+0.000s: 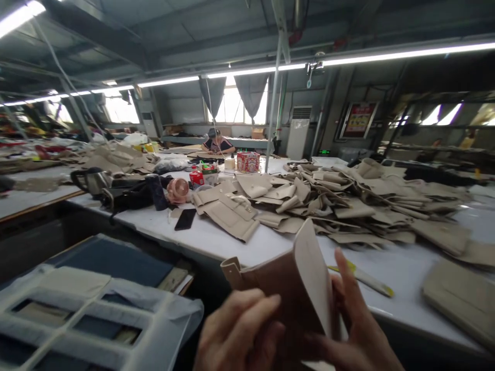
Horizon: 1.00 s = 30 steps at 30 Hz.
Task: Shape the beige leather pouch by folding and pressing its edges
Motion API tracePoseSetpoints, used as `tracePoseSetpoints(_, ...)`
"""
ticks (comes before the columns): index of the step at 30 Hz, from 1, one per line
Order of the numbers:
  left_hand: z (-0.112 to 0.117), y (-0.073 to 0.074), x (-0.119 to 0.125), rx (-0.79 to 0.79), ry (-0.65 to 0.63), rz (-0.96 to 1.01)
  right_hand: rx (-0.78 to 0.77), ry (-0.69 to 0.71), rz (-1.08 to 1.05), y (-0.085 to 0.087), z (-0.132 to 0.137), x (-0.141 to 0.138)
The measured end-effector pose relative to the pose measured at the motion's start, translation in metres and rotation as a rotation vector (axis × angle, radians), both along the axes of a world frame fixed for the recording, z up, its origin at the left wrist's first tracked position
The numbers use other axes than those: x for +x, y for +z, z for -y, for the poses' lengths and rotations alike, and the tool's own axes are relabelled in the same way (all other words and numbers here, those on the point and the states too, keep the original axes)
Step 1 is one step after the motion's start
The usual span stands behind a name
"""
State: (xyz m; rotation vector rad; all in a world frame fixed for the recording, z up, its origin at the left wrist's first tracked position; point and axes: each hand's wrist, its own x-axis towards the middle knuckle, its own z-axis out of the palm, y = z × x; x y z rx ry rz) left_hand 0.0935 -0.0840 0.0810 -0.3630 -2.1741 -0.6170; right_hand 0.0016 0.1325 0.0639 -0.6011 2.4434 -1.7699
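Observation:
An unfinished beige leather bag piece (276,281), brown on its inner side, is up in front of me over the table's near edge. It is bent, with a pale flap standing on the right and a small tab at its upper left. My left hand (242,330) is curled at its lower left, slightly blurred, thumb and fingers closing on it. On the right side my right hand (353,324) grips the piece between thumb and fingers, the index finger pointing up. Just behind that hand lies a yellow-and-white cutter-like tool (369,281) on the table.
A large heap of beige leather pieces (348,201) covers the white table (154,226). Near it are a flat bag body (232,214), phone (185,219), pink fan (178,190) and kettle (95,183). A white-framed crate (154,330) stands lower left. A person (217,143) works farther back.

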Motion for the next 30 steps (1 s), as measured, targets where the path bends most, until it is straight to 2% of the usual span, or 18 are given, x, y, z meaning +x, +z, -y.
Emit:
tracePoseSetpoints(2, 0.005, 0.014, -0.004, 0.072, 0.202, -0.087, 0.098, -0.107, -0.143, 0.007, -0.015, -0.005)
tracePoseSetpoints(3, 0.007, 0.018, -0.009, 0.083, 0.22, -0.038, 0.158, -0.152, -0.201, 0.01, -0.021, -0.006)
tracePoseSetpoints(7, 0.009, 0.013, -0.038, 0.141, -0.002, 0.363, 0.309, -0.225, -0.366, 0.011, -0.029, -0.009)
tracePoseSetpoints(10, 0.005, 0.003, -0.054, 0.239, -0.086, 0.465, 0.327, -0.234, -0.415, 0.001, -0.03, -0.01)
tracePoseSetpoints(14, 0.002, -0.013, -0.059, 0.301, -0.107, 0.539, 0.335, -0.193, -0.41, -0.021, -0.035, -0.014)
tracePoseSetpoints(19, -0.001, -0.032, -0.062, 0.321, -0.106, 0.614, 0.432, -0.166, -0.475, -0.047, -0.047, -0.019)
tracePoseSetpoints(22, -0.002, -0.037, -0.064, 0.331, -0.105, 0.61, 0.489, -0.142, -0.528, -0.052, -0.052, -0.022)
tracePoseSetpoints(26, -0.002, -0.041, -0.065, 0.345, -0.112, 0.642, 0.522, -0.128, -0.509, -0.053, -0.053, -0.023)
tracePoseSetpoints(30, -0.004, -0.051, -0.068, 0.328, -0.114, 0.687, 0.559, -0.136, -0.475, -0.06, -0.052, -0.021)
